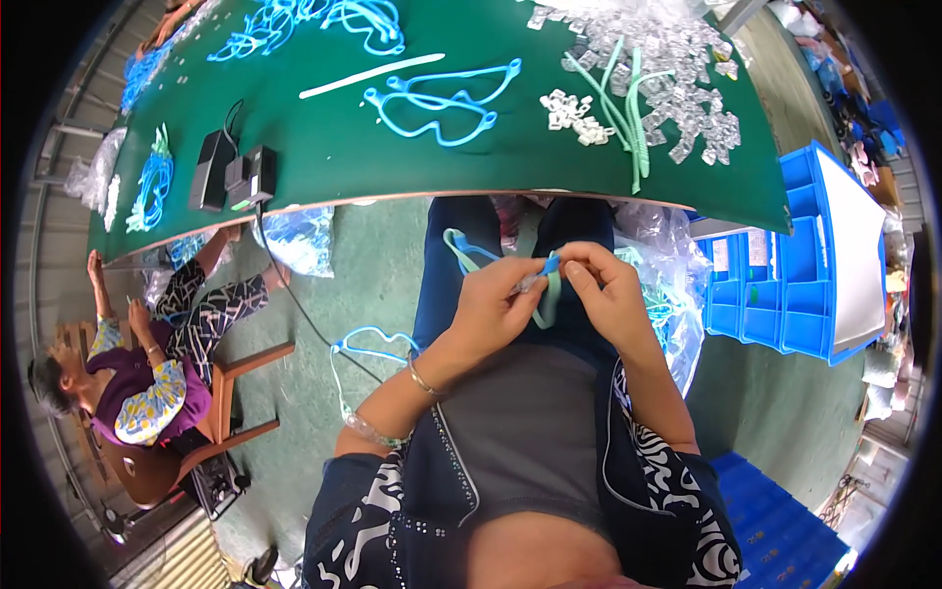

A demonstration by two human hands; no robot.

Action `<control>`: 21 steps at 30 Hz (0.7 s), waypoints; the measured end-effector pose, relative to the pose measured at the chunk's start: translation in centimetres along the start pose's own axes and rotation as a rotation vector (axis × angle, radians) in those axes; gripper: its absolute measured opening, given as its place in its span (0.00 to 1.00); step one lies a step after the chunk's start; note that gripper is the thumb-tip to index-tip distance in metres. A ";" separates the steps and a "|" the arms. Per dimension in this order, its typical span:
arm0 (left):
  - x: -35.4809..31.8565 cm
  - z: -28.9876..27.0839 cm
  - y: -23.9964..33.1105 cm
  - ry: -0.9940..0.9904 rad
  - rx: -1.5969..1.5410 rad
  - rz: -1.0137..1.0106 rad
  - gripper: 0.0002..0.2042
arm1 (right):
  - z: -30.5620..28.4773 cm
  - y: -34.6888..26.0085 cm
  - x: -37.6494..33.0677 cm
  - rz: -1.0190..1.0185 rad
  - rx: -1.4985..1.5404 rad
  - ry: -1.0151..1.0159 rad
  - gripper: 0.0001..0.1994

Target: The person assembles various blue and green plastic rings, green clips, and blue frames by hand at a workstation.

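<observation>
Over my lap, my left hand (494, 302) is closed around a blue goggle frame (469, 257) with a pale green strap (551, 299). A small clear piece shows at its fingertips. Pinched beside it, my right hand (606, 294) grips the frame's blue end where the strap meets it; the fingers partly hide the joint. Another blue goggle frame (378, 336) hangs beside my left forearm, its thin strap running down to the elbow. On the green table (343, 147) ahead lie two blue goggle frames (432, 116), one overlapping the other.
Pale green straps (633, 108), small white clips (576, 118) and a heap of clear plastic pieces (692, 108) lie at the table's right. A black power adapter (211, 169) with a cable sits left. Blue bins (770, 285) stand right. A seated person (147, 393) is at far left.
</observation>
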State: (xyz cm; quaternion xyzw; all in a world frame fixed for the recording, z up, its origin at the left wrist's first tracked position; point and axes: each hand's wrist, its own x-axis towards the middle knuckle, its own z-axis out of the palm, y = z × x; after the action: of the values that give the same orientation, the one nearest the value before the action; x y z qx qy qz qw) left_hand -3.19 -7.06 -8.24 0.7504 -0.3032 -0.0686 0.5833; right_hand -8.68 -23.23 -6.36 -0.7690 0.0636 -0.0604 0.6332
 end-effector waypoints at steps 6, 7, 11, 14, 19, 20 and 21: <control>0.5 -2.3 0.9 -0.354 -0.151 0.008 0.06 | -2.7 0.1 -0.2 0.384 0.500 -0.394 0.09; 0.8 -2.6 1.0 -0.395 -0.171 0.041 0.06 | -3.0 0.3 -0.3 0.391 0.506 -0.443 0.08; 1.6 -2.6 0.8 -0.561 -0.147 -0.001 0.06 | -3.6 0.6 -0.3 0.297 0.453 -0.519 0.06; 1.5 -1.9 1.1 -0.558 -0.172 -0.075 0.06 | -3.7 1.1 -0.2 0.102 0.138 -0.438 0.05; 1.6 -0.8 2.9 -0.521 -0.445 -0.246 0.06 | -4.8 3.3 0.6 -0.232 -0.152 0.293 0.03; 1.9 -0.7 3.5 -0.469 -0.493 -0.258 0.06 | -5.2 4.0 0.7 -0.209 -0.074 0.374 0.03; 1.9 -0.7 3.4 -0.435 -0.481 -0.254 0.06 | -5.3 3.2 0.1 0.072 0.249 0.211 0.04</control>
State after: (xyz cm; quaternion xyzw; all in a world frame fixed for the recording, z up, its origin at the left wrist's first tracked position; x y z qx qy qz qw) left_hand -2.65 -7.97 -4.39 0.5909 -0.2997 -0.3687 0.6520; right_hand -9.54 -28.96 -8.52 -0.6712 0.1492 -0.1253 0.7152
